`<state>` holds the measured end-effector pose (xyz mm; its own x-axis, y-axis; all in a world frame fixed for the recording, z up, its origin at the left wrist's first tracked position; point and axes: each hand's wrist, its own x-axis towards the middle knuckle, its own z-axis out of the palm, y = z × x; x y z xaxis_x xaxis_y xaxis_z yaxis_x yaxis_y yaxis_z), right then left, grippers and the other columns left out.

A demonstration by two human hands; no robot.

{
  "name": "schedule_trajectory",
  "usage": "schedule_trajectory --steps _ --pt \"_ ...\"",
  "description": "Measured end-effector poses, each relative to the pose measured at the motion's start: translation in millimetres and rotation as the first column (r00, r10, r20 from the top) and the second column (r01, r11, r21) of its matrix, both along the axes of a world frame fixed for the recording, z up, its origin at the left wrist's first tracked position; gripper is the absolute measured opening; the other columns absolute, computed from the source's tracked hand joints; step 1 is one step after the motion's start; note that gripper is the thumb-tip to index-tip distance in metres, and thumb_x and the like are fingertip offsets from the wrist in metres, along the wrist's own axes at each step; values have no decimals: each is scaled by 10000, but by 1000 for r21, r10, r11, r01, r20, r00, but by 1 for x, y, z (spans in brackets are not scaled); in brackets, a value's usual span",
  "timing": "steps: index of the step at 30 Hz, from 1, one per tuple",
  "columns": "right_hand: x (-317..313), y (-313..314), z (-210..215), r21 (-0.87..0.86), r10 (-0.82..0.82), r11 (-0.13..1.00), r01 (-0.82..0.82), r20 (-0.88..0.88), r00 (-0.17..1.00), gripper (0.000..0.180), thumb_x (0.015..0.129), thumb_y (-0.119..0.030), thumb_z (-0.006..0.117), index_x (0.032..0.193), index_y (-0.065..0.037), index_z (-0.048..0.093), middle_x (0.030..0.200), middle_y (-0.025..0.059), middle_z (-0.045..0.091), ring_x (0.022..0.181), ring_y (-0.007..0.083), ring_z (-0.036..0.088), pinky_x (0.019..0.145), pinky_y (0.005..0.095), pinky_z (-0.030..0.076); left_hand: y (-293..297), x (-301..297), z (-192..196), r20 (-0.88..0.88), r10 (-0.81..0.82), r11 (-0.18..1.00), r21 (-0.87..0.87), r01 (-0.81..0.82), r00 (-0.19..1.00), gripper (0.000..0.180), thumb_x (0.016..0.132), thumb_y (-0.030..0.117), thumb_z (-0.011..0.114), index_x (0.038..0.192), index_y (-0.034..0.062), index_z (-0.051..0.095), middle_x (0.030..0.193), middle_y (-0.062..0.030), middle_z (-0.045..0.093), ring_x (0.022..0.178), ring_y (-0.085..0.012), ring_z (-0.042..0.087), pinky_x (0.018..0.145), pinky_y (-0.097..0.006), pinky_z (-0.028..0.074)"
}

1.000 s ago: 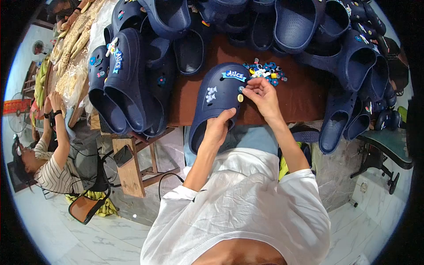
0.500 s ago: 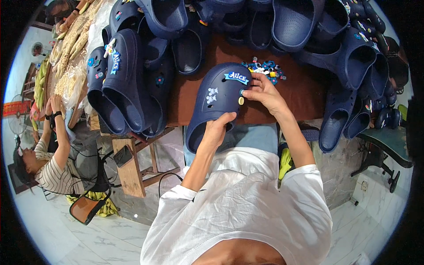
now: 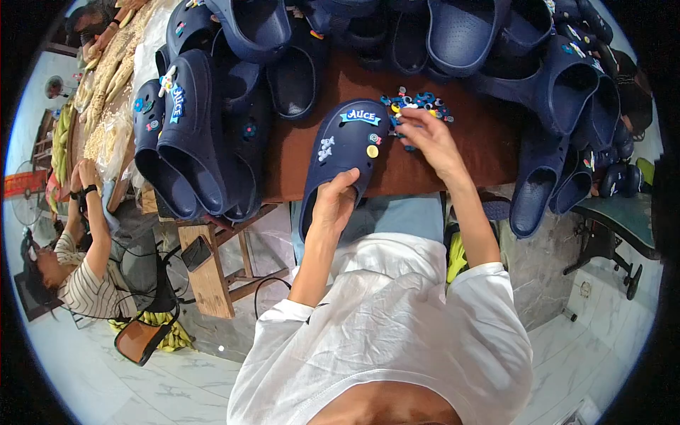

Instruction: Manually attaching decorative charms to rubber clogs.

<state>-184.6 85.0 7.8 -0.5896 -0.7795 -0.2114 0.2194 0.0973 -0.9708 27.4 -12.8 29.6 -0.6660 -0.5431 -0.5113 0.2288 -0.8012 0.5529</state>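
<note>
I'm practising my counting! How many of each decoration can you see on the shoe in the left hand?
Blue banner: 1
Silvery figures: 2
Round yellow charm: 1
Small multicoloured charm: 1
Total visible on the dark blue clog in the left hand: 5

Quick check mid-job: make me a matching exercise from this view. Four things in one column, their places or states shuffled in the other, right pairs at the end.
Things
1. left hand
2. right hand
3. yellow charm
4. phone

Places or states
A. lying on a wood plank
B. by the loose charms, off the clog
C. gripping the clog near its opening
D. round, set in the clog's upper

Right pairs
1-C
2-B
3-D
4-A
</note>
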Motion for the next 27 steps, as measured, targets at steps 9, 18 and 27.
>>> schedule_trajectory --steps 9,18,27 --pt "-33 46 -16 86 -200 969 230 -268 942 167 959 -65 610 1113 -25 659 994 9 684 815 54 611 748 231 519 1 4 -5 -129 116 993 30 -113 985 435 823 60 660 1237 -21 555 1207 -127 630 1134 -263 601 1040 -412 448" --pt "-19 38 -16 154 -105 965 212 -513 852 124 902 -48 657 1022 -29 681 939 20 682 781 78 615 697 247 518 0 10 -9 -173 143 990 33 -139 974 444 846 114 676 1256 1 551 1236 -101 626 1169 -243 580 1089 -410 389" --pt "1 17 -4 232 136 971 64 -749 649 167 868 -83 678 1032 -48 677 952 122 648 852 277 665 752 369 520 4 14 -16 -119 100 992 -60 -108 988 396 861 100 705 1221 -7 577 1207 -87 640 1154 -224 585 1083 -380 392"
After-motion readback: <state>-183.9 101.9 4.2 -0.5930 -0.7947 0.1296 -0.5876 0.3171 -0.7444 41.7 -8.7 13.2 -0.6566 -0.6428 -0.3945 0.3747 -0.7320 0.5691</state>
